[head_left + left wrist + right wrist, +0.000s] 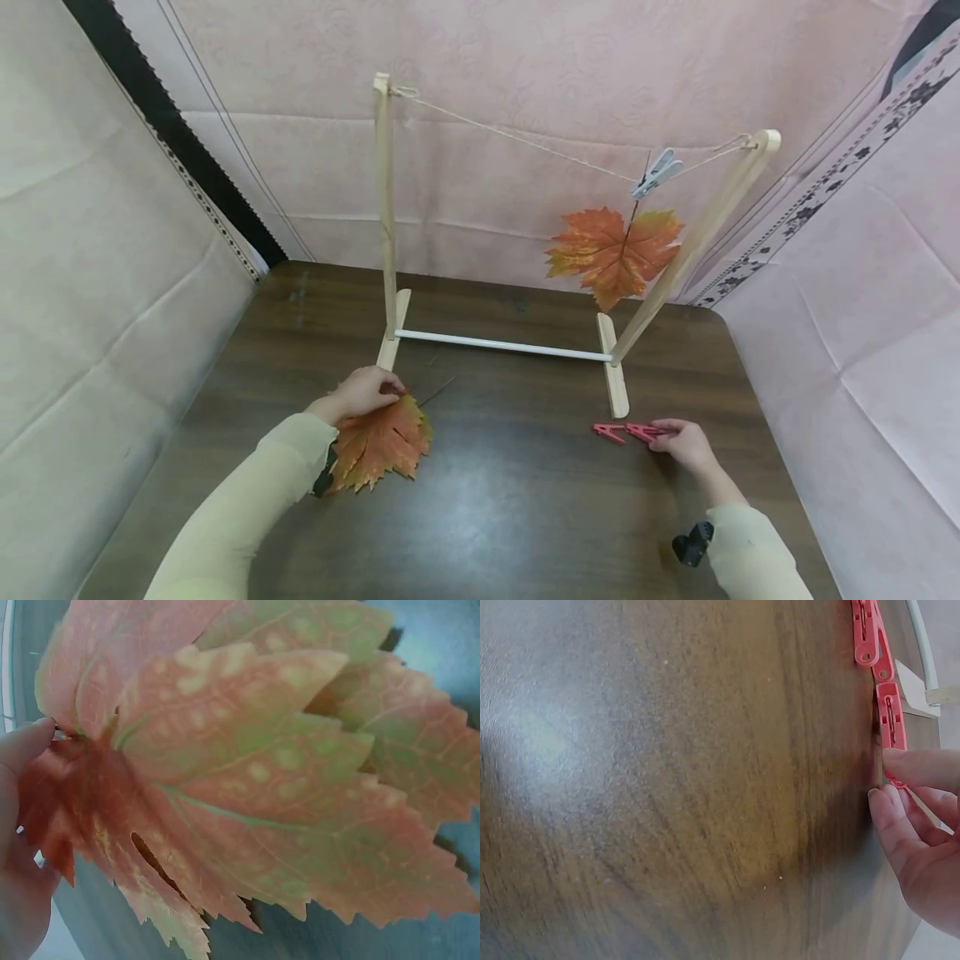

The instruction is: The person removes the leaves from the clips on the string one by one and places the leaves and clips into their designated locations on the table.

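My left hand (366, 392) pinches a layered bunch of orange artificial maple leaves (382, 442) at the stem side, low on the left of the table. Close up in the left wrist view, the leaves (247, 772) overlap and show green and yellow mottling, with the thumb at their edge. On the right, my right hand (684, 446) pinches one end of a red clothespin (890, 712) between thumb and fingers. A second red clothespin (608, 432) lies just beyond its tip. Another maple leaf (618, 254) hangs from a light blue clothespin (656, 172) on a string.
A wooden frame stands at the back, with a left post (386, 208), a right post (697, 242) and a white bottom rod (502, 343). The string (517, 139) sags between the post tops. Pale cloth walls (97, 250) surround the brown table (480, 500).
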Demonstrator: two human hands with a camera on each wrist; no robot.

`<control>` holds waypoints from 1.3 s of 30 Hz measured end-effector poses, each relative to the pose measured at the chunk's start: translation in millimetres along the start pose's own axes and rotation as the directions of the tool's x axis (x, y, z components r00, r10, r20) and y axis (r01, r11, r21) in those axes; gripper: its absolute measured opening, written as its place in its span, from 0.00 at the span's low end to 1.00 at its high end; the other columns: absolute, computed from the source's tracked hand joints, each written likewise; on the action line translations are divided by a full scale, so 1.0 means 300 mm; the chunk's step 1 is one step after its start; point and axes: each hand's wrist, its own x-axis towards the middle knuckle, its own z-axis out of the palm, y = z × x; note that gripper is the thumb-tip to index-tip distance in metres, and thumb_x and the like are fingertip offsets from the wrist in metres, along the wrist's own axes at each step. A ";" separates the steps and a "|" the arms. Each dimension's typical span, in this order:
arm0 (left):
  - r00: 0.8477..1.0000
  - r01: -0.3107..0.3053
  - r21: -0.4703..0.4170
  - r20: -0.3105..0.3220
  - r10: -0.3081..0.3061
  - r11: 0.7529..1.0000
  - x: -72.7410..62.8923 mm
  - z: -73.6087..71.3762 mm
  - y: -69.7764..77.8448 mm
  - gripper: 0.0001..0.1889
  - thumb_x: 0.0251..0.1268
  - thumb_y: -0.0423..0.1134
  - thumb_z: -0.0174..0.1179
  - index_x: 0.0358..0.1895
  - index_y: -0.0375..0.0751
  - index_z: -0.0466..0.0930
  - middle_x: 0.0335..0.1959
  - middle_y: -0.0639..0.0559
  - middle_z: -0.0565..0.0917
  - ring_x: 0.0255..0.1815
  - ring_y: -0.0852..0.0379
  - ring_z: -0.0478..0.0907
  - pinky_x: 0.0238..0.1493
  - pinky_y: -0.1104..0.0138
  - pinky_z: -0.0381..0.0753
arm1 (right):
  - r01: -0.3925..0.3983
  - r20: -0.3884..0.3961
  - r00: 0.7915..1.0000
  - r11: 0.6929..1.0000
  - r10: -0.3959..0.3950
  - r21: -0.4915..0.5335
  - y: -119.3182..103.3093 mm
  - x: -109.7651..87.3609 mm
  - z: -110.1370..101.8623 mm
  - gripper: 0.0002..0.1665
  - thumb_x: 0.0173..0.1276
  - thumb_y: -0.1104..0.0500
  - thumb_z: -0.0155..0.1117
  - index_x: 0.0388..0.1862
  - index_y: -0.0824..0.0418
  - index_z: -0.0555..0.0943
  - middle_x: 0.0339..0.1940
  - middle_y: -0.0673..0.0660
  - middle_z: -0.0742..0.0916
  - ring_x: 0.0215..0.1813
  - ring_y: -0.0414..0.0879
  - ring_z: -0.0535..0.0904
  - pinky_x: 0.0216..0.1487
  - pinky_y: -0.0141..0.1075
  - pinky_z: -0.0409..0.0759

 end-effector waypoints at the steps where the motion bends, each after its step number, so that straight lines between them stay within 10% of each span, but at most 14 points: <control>1: 1.000 -0.001 -0.003 -0.004 0.001 1.000 -0.001 0.001 0.002 0.06 0.60 0.33 0.61 0.39 0.43 0.85 0.38 0.50 0.86 0.43 0.51 0.81 0.50 0.53 0.76 | 0.001 0.006 1.000 1.000 -0.001 0.014 0.001 -0.001 0.001 0.26 0.54 0.67 0.68 0.53 0.74 0.76 0.36 0.64 0.87 0.34 0.41 0.79 0.36 0.33 0.74; 12: 0.997 0.011 -0.206 -0.070 -0.026 0.979 0.029 -0.027 0.023 0.12 0.59 0.33 0.62 0.46 0.33 0.81 0.46 0.39 0.83 0.47 0.43 0.80 0.50 0.52 0.78 | 0.043 -0.008 0.999 0.997 -0.043 0.057 -0.025 -0.020 -0.046 0.30 0.60 0.60 0.66 0.58 0.74 0.71 0.51 0.72 0.81 0.43 0.47 0.82 0.44 0.38 0.78; 19: 0.990 0.008 -0.327 -0.131 -0.054 0.945 0.057 -0.090 0.100 0.16 0.60 0.35 0.62 0.50 0.34 0.79 0.53 0.37 0.79 0.59 0.40 0.73 0.58 0.47 0.70 | 0.101 -0.005 0.995 0.968 -0.102 0.228 -0.111 -0.037 -0.133 0.35 0.66 0.56 0.61 0.64 0.75 0.63 0.55 0.68 0.80 0.38 0.30 0.80 0.46 0.33 0.80; 25: 0.988 -0.061 -0.380 -0.157 0.000 0.923 0.091 -0.135 0.155 0.16 0.59 0.35 0.63 0.50 0.34 0.78 0.52 0.36 0.79 0.56 0.40 0.73 0.59 0.46 0.69 | 0.153 -0.008 0.985 0.850 -0.173 0.504 -0.174 -0.044 -0.193 0.13 0.65 0.63 0.62 0.48 0.51 0.78 0.34 0.33 0.82 0.38 0.31 0.82 0.44 0.29 0.80; 33: 0.982 -0.107 -0.402 -0.186 0.033 0.909 0.146 -0.191 0.227 0.17 0.59 0.35 0.63 0.51 0.35 0.77 0.53 0.38 0.79 0.57 0.45 0.74 0.60 0.51 0.70 | 0.224 -0.024 0.949 0.618 -0.316 0.754 -0.283 -0.064 -0.263 0.20 0.64 0.74 0.55 0.38 0.48 0.82 0.36 0.43 0.85 0.39 0.33 0.81 0.41 0.27 0.80; 39: 0.971 -0.167 -0.411 -0.226 0.078 0.896 0.185 -0.238 0.291 0.18 0.58 0.35 0.64 0.52 0.33 0.77 0.53 0.38 0.79 0.57 0.44 0.74 0.61 0.53 0.70 | 0.280 -0.056 0.911 0.514 -0.407 0.811 -0.376 -0.076 -0.326 0.19 0.64 0.76 0.53 0.42 0.56 0.82 0.38 0.47 0.86 0.41 0.36 0.82 0.42 0.29 0.81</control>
